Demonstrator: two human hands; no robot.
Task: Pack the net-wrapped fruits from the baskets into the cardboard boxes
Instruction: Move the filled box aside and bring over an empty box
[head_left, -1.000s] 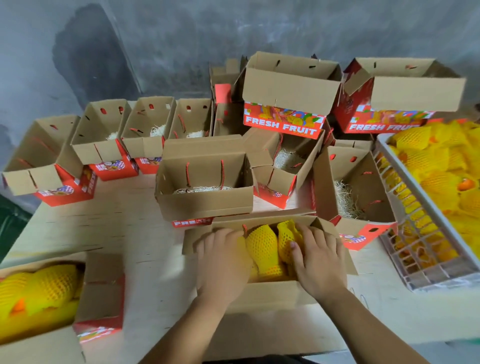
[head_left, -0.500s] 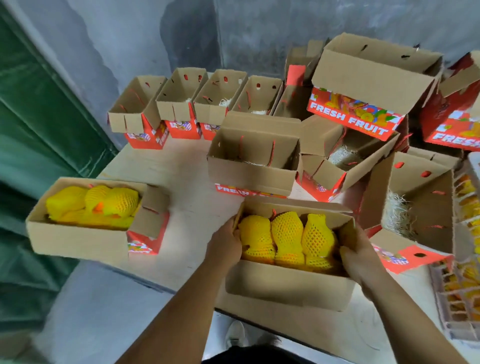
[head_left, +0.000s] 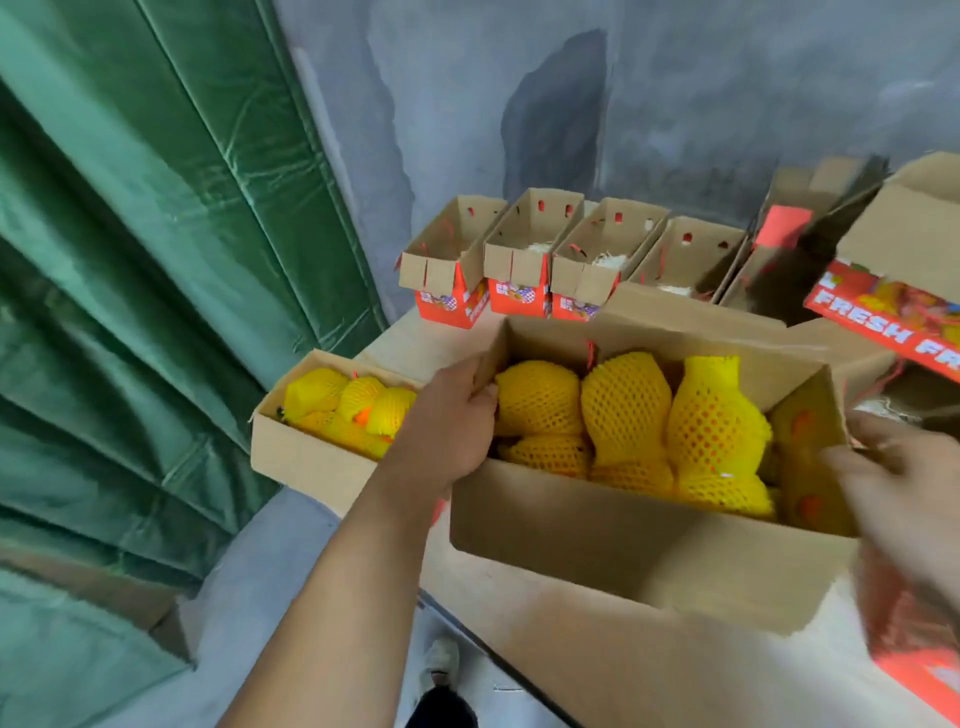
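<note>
Big box (head_left: 613, 540) in the middle of the frame, full of yellow net-wrapped fruits (head_left: 626, 415). Left hand (head_left: 447, 421) gripping its left end, fingers curled over the rim. Right hand (head_left: 904, 483) at its right end, blurry, grip hard to tell. Second full box (head_left: 306, 457) just left. Empty boxes (head_left: 519, 260) up top.

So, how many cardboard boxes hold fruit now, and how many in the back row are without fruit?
Brown cardboard boxes filled with yellow net-wrapped fruit: 2
Open brown-and-red cardboard boxes without fruit, back row: 4
Total: 6 (boxes cut off at right not counted)
</note>
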